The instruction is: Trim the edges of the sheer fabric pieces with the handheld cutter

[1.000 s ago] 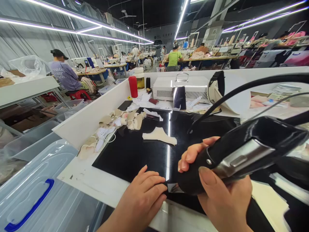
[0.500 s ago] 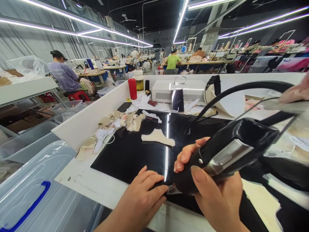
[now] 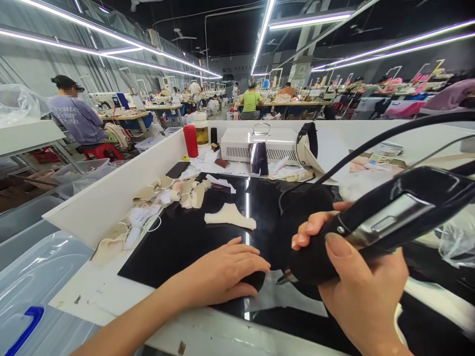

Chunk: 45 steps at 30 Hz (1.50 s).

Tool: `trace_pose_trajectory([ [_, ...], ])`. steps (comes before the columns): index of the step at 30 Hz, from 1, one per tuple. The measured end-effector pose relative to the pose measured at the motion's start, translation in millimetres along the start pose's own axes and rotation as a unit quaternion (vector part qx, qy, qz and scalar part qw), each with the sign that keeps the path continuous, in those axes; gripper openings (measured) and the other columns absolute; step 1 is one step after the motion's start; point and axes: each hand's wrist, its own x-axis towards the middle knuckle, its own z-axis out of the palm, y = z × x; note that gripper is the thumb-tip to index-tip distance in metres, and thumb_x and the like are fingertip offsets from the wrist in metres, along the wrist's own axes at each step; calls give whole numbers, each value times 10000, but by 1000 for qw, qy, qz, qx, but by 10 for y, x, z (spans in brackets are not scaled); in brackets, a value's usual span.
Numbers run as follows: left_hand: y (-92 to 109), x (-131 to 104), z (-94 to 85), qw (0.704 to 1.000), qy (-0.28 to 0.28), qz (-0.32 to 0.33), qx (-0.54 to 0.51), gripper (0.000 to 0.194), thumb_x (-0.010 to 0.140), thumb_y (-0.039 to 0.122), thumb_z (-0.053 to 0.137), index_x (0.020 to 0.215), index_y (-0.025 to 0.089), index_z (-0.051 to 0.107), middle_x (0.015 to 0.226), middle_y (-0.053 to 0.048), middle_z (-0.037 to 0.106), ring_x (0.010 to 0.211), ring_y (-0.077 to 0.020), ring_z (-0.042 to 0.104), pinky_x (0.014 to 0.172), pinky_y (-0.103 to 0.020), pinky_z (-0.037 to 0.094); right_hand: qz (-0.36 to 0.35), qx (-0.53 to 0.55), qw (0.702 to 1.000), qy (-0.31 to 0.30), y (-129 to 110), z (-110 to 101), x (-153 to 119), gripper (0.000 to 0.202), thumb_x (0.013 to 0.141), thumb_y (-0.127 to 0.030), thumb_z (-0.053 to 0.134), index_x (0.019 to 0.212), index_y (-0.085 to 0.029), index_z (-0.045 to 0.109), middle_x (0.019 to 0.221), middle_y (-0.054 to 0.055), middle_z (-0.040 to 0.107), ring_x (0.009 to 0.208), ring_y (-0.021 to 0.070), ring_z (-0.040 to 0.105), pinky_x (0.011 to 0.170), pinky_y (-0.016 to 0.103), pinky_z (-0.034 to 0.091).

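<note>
My right hand (image 3: 363, 287) is wrapped round a black handheld power tool (image 3: 393, 217) with a silver plate and a cable. The tool's small metal tip points left, just above a thin greyish sheet (image 3: 285, 296) on the glossy black board (image 3: 178, 247). My left hand (image 3: 226, 272) lies palm down at the board's near edge, fingers spread and reaching towards the sheet. Whether it presses something dark under the fingers is hard to tell. Beyond it lies a cream cut piece (image 3: 230, 216).
Beige and white pieces (image 3: 148, 207) line the board's left side. At the back stand a red cup (image 3: 190, 141), a white vented box (image 3: 237, 143) and a phone (image 3: 259, 158). A clear bin (image 3: 48, 277) is at left. People sit at sewing tables beyond.
My right hand and the tool have moved right, and more of the greyish sheet shows. My left hand has shifted slightly forward and right. Another person's hand at the right edge is gone.
</note>
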Motion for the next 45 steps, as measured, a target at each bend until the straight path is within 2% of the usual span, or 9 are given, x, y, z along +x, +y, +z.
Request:
trace_pose_trajectory([
  [2, -10, 59, -18, 999, -27, 2, -27, 542, 939, 291, 763, 1421, 198, 533, 1406, -63, 660, 1448, -244, 474, 1285, -503, 248, 2, 3, 1000, -7, 21, 2, -17, 371, 839, -362, 842, 1120, -294, 609, 819, -19, 665, 673, 195, 634, 616, 362, 573],
  [7, -31, 110, -3, 996, -62, 0, -66, 561, 934, 363, 762, 1430, 223, 539, 1372, -95, 674, 1477, -263, 448, 1274, -556, 228, -3, 13, 999, -34, 73, 32, -43, 350, 879, -335, 812, 1148, -294, 592, 839, -22, 667, 678, 186, 642, 607, 345, 571],
  [13, -30, 86, 57, 997, -26, 4, -74, 604, 892, 385, 799, 1418, 230, 544, 1378, -86, 675, 1460, -261, 477, 1281, -536, 212, 7, 37, 998, -56, 108, 51, -56, 345, 893, -304, 796, 1166, -296, 586, 853, -19, 667, 689, 179, 645, 643, 352, 579],
  [23, 5, 98, 40, 997, -25, -1, -74, 763, 822, 427, 860, 1474, 250, 507, 1469, -88, 619, 1481, -274, 453, 1290, -524, 192, 17, 10, 998, -64, 123, 45, -84, 295, 923, -301, 757, 1160, -314, 582, 848, -17, 645, 717, 180, 629, 689, 364, 586],
  [27, 8, 95, 50, 997, -24, -5, -69, 767, 807, 431, 870, 1462, 255, 514, 1495, -93, 595, 1484, -281, 448, 1289, -553, 177, 21, 15, 997, -68, 82, 56, -118, 303, 911, -323, 770, 1152, -306, 588, 846, -7, 645, 709, 188, 623, 673, 376, 595],
  [33, 16, 93, 55, 998, -18, -7, -67, 709, 793, 430, 880, 1405, 273, 560, 1414, -91, 656, 1453, -305, 488, 1278, -576, 191, 24, 38, 996, -80, 45, 54, -195, 299, 914, -337, 770, 1158, -312, 599, 854, -3, 641, 707, 188, 619, 658, 369, 597],
  [37, 2, 86, 67, 998, -24, -7, -65, 788, 791, 456, 875, 1466, 272, 514, 1439, -94, 640, 1471, -312, 462, 1269, -603, 193, 28, 37, 994, -97, 48, 46, -206, 264, 950, -289, 727, 1172, -319, 589, 860, -5, 645, 718, 185, 629, 678, 376, 602],
  [41, -14, 79, 68, 997, -28, -4, -67, 878, 796, 461, 871, 1538, 279, 439, 1461, -99, 623, 1494, -311, 430, 1273, -602, 175, 34, 54, 993, -99, 15, 113, -228, 294, 928, -358, 756, 1164, -315, 587, 829, -12, 641, 684, 180, 626, 683, 386, 611],
  [45, -10, 84, 48, 997, -28, 0, -67, 757, 795, 416, 878, 1458, 303, 530, 1412, -65, 662, 1471, -308, 464, 1279, -589, 168, 20, 71, 992, -104, -28, 209, -283, 309, 905, -415, 784, 1139, -308, 612, 786, -25, 637, 636, 160, 625, 683, 357, 602],
])
